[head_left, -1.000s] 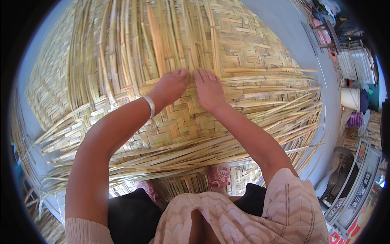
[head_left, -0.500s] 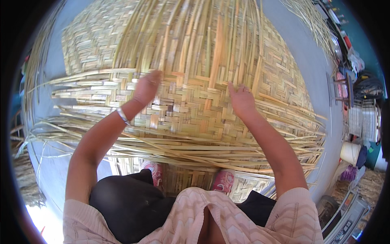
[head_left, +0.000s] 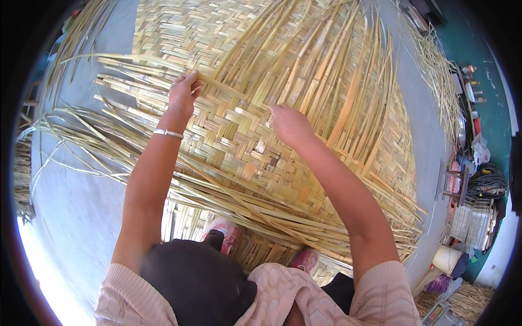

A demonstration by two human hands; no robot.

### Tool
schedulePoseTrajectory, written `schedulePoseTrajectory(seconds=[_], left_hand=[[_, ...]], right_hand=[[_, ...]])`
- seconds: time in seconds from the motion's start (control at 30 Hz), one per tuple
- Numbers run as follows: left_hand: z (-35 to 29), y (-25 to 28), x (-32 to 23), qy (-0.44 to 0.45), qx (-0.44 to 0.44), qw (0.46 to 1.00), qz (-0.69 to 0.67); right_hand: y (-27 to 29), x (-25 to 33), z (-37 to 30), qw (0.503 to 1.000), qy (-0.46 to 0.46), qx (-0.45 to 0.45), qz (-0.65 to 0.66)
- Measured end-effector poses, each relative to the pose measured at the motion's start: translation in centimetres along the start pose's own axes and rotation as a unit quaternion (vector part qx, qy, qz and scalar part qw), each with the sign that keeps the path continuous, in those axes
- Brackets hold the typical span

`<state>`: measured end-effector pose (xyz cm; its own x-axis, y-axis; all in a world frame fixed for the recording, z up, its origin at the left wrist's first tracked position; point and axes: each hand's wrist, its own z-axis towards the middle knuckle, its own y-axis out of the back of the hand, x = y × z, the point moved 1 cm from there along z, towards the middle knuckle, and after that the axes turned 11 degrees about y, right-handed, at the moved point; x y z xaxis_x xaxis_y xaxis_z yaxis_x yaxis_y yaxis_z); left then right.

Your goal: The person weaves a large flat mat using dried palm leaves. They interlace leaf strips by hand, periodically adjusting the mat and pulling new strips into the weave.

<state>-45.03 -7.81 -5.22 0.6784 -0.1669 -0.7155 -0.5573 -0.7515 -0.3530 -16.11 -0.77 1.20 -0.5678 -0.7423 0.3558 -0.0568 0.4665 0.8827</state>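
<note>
At upper left of centre, the left hand (head_left: 185, 93) pinches a flat strip (head_left: 224, 87), seemingly light, springy and easily split, best held close to the woven mat (head_left: 234, 124); the right hand's (head_left: 291, 125) grip, mid-frame, I cannot tell.

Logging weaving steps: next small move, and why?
Probably press the crosswise strip flat onto the woven mat: the left hand is at that strip, the right hand is near its right-hand end, and the long strips fan away, leaving weave exposed nearer the person.
</note>
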Motion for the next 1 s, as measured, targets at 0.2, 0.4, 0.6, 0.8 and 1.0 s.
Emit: schedulePoseTrajectory(seconds=[0.2,0.4,0.6,0.8,1.0], left_hand=[[2.6,1.5,-3.7,0.066,-0.078,0.992,-0.076],[2.5,-2.8,-6.5,0.030,0.038,0.987,0.154],[-0.5,-11.1,-4.9,-0.330,0.312,0.743,0.491],[4.8,-9.4,-4.9,-0.148,0.127,0.744,0.639],[6.4,-8.9,-2.1,-0.236,0.063,0.646,0.723]], right_hand=[[-1.0,4.8,9.4,0.988,0.046,-0.120,0.086],[-1.8,4.6,11.8,0.979,0.003,-0.074,0.190],[-2.6,4.2,11.9,0.970,-0.015,-0.135,0.200],[-2.4,4.1,13.0,0.966,-0.099,-0.166,0.173],[-2.5,3.8,12.7,0.920,-0.155,-0.198,0.302]])
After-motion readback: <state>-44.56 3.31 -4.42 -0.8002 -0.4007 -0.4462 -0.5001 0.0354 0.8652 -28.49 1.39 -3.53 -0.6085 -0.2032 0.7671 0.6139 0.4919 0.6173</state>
